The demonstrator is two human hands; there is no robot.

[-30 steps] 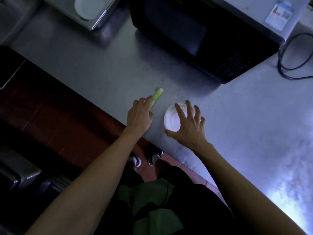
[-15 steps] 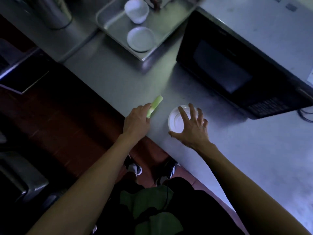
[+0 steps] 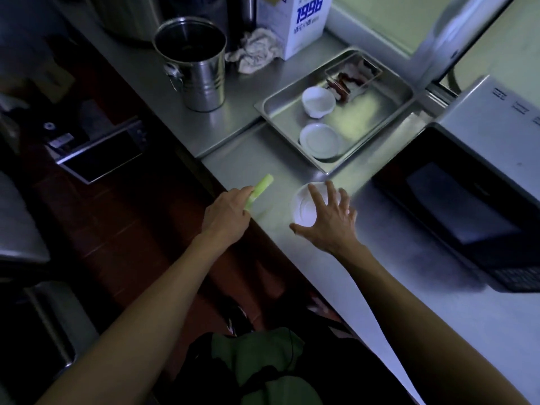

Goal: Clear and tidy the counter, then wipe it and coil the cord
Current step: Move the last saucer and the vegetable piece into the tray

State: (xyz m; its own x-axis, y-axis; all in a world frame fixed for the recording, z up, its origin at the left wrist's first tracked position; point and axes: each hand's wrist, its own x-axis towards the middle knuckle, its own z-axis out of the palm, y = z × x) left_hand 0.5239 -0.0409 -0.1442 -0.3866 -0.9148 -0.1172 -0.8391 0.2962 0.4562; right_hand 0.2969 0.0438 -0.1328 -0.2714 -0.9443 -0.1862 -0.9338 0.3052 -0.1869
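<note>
So we've got our left hand curled round the bottom end of a pale green celery stick, pinching it near the front edge of the steel counter; the stick pokes up and away from us at a slant. Our right hand sits just beside it with fingers spread and arched over a small white dish, fingertips around its rim; whether the dish is actually off the counter, we can't tell.

Further back there's a metal tray with a white cup, a white saucer and a little wire rack holding something dark; left of the tray stands a steel bucket, with a crumpled rag and a white carton printed "1996" behind it. A black microwave sits on the right, near the dish. No cord shows in this view.
</note>
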